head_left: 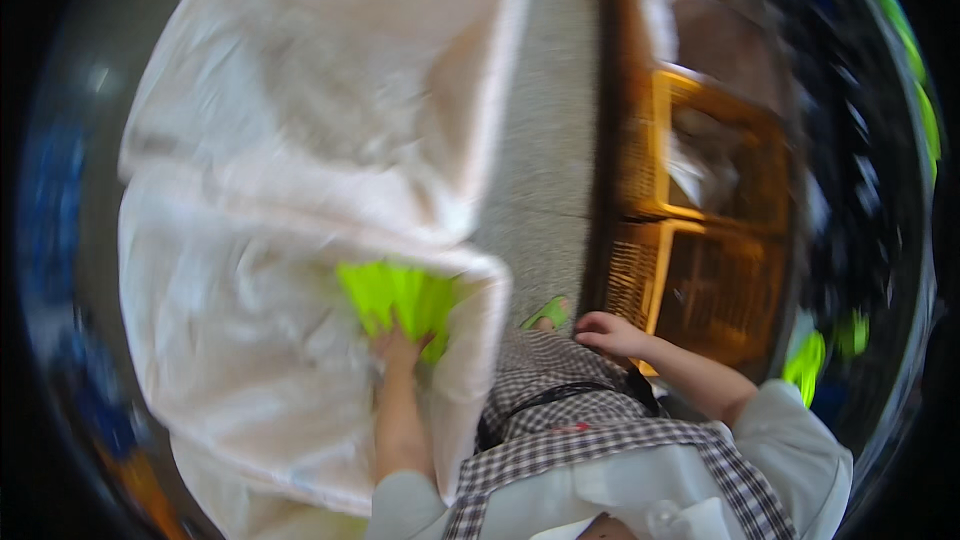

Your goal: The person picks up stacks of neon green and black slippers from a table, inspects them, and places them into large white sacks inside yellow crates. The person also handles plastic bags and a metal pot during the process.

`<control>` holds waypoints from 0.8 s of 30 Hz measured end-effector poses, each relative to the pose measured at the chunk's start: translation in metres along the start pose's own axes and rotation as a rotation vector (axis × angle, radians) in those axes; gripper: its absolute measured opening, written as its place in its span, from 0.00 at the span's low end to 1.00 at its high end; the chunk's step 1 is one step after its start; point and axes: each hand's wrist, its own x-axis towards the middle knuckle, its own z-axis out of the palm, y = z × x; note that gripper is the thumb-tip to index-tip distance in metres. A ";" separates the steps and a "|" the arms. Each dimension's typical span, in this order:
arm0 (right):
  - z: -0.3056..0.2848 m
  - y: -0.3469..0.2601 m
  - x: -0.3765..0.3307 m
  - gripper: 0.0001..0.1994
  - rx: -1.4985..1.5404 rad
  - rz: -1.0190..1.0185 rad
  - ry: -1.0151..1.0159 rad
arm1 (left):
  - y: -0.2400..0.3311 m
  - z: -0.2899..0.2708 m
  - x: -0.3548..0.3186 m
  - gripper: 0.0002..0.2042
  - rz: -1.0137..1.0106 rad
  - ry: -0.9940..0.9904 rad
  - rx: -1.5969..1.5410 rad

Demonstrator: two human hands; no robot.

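My left hand [400, 348] reaches into the nearer of two large white sacks [230, 340] and grips a bright green bundle [400, 298] lying at its right side. My right hand [608, 333] hovers by my waist with its fingers loosely curled and nothing in it, close to an orange plastic crate [700, 290]. The picture is blurred by motion.
A second white sack [350, 90] stands beyond the first. Two orange crates [720, 150] are stacked to the right along a grey speckled floor [550, 140]. A green sandal [548, 313] shows below my checked apron [590, 410]. Green items [805, 365] lie at the far right.
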 end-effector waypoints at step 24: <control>-0.332 0.410 -0.470 0.30 0.812 -0.063 2.456 | 0.432 -0.273 -0.188 0.30 1.167 1.044 -0.299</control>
